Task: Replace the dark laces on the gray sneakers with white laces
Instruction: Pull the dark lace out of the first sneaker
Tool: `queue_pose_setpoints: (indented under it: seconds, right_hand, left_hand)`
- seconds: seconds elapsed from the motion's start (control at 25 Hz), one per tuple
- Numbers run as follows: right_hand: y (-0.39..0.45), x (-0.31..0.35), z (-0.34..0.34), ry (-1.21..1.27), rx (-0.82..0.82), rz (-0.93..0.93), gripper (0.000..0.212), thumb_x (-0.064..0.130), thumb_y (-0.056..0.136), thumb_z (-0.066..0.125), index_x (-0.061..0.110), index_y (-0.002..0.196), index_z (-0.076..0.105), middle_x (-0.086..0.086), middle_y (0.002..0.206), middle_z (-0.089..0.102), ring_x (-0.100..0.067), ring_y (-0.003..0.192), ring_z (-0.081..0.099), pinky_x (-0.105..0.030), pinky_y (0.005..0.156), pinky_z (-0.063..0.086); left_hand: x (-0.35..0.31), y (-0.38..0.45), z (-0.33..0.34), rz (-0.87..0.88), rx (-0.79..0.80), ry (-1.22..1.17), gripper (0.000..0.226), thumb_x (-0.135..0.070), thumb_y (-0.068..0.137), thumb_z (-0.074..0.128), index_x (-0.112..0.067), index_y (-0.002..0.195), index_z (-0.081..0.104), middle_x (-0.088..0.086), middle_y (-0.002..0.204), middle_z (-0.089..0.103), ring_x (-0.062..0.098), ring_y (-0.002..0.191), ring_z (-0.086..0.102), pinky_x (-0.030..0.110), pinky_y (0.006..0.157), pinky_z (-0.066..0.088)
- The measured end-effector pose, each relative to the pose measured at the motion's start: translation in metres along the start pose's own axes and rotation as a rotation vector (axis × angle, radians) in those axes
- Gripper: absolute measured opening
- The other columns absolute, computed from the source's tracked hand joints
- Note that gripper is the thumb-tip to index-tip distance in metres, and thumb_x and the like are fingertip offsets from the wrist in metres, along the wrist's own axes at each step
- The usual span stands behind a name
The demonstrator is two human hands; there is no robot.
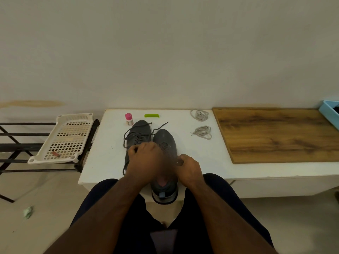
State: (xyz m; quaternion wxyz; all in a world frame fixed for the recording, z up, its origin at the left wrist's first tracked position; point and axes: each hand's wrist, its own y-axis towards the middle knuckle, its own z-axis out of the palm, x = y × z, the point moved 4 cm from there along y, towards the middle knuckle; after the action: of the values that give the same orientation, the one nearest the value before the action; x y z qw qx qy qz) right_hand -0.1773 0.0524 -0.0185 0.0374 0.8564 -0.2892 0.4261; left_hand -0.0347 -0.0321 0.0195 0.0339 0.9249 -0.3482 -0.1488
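Observation:
Two gray sneakers stand side by side on the white table (102, 162), toes pointing away. The left sneaker (139, 131) has loose dark laces (126, 136) trailing over its side. The right sneaker (165, 142) hangs its heel over the table's front edge. My left hand (145, 160) is curled over the right sneaker's lacing and pinches its dark lace. My right hand (187, 167) pinches the same lace at that sneaker's right side. Two bundles of white laces (200, 114) (202, 132) lie to the right of the shoes.
A small pink-capped bottle (129, 119) and a green clip (151, 115) sit behind the shoes. A wooden board (275, 132) covers the table's right part, with a blue tray (328, 114) at its far end. A white perforated basket (66, 138) rests on a black rack at left.

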Motion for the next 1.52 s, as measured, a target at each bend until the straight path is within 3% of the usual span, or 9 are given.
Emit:
queue_pose_setpoints:
  seconds: [0.12,0.28,0.52,0.8,0.96,1.16,1.24,1.36,1.52]
  right_hand:
    - [-0.001,0.000,0.001,0.019,0.014,0.028,0.032,0.039,0.078,0.071,0.026,0.106,0.064,0.009,0.084,0.066,-0.010,0.078,0.063,-0.027,0.069,0.051]
    - [-0.004,0.009,-0.002,0.055,0.016,-0.024,0.029,0.033,0.081,0.074,0.023,0.106,0.063,0.015,0.085,0.059,-0.004,0.078,0.059,-0.017,0.066,0.044]
    - [0.009,0.032,-0.002,-0.037,-0.045,-0.308,0.030,0.022,0.092,0.063,0.020,0.121,0.068,0.005,0.118,0.066,-0.012,0.109,0.059,-0.026,0.098,0.046]
    - [0.014,0.039,0.013,-0.315,-0.008,-0.399,0.017,0.029,0.089,0.062,0.019,0.101,0.067,0.003,0.103,0.060,-0.014,0.094,0.055,-0.030,0.080,0.049]
    - [0.020,0.024,0.000,0.067,-0.176,-0.138,0.008,0.023,0.090,0.061,0.024,0.082,0.058,0.008,0.084,0.061,-0.013,0.079,0.060,-0.044,0.075,0.056]
    - [0.015,0.030,0.006,-0.200,0.035,-0.395,0.034,0.027,0.087,0.064,0.023,0.121,0.065,0.003,0.117,0.062,-0.015,0.111,0.052,-0.030,0.094,0.046]
    - [0.016,0.031,0.012,-0.367,-0.023,-0.446,0.025,0.030,0.093,0.058,0.022,0.113,0.070,0.002,0.110,0.061,-0.017,0.108,0.049,-0.029,0.088,0.045]
    - [0.019,0.025,-0.001,-0.125,-0.221,-0.257,0.013,0.022,0.094,0.057,0.018,0.095,0.069,0.004,0.096,0.062,-0.011,0.093,0.052,-0.027,0.080,0.043]
    - [0.017,0.020,-0.005,-0.110,-0.130,-0.393,0.039,0.026,0.088,0.061,0.019,0.125,0.065,0.002,0.125,0.061,-0.015,0.118,0.048,-0.030,0.102,0.040]
  left_hand:
    - [0.016,0.003,-0.017,-0.191,-0.165,-0.176,0.009,-0.036,0.095,0.049,-0.032,0.092,0.056,-0.013,0.099,0.054,0.011,0.102,0.051,0.041,0.101,0.026]
    - [0.025,0.001,-0.025,-0.350,-0.270,-0.160,0.028,-0.037,0.096,0.055,-0.028,0.122,0.058,-0.003,0.125,0.057,0.023,0.120,0.048,0.048,0.099,0.034]
    - [0.010,-0.004,0.003,-0.324,0.155,-0.321,0.022,-0.044,0.087,0.063,-0.024,0.091,0.055,-0.008,0.081,0.060,0.009,0.073,0.054,0.024,0.058,0.036]
    - [0.019,-0.001,0.003,-0.356,0.172,-0.359,0.014,-0.036,0.086,0.058,-0.024,0.079,0.055,-0.005,0.077,0.062,0.013,0.072,0.058,0.034,0.067,0.051]
    - [0.020,0.001,0.002,-0.369,0.160,-0.353,0.016,-0.036,0.085,0.059,-0.023,0.077,0.056,-0.004,0.075,0.062,0.012,0.071,0.058,0.033,0.065,0.050]
    - [0.015,0.003,0.002,-0.344,0.168,-0.285,0.015,-0.041,0.085,0.056,-0.027,0.079,0.058,-0.006,0.075,0.062,0.010,0.070,0.058,0.029,0.060,0.045]
    - [0.013,0.002,0.001,-0.339,0.173,-0.261,0.015,-0.042,0.086,0.055,-0.028,0.082,0.058,-0.008,0.075,0.063,0.010,0.070,0.057,0.028,0.059,0.041]
    - [0.014,0.000,0.001,-0.347,0.164,-0.246,0.015,-0.043,0.085,0.054,-0.028,0.082,0.058,-0.008,0.075,0.063,0.009,0.071,0.057,0.028,0.061,0.042]
    - [0.013,-0.001,0.002,-0.343,0.154,-0.254,0.015,-0.043,0.085,0.055,-0.029,0.081,0.058,-0.009,0.076,0.063,0.009,0.072,0.058,0.028,0.061,0.042]
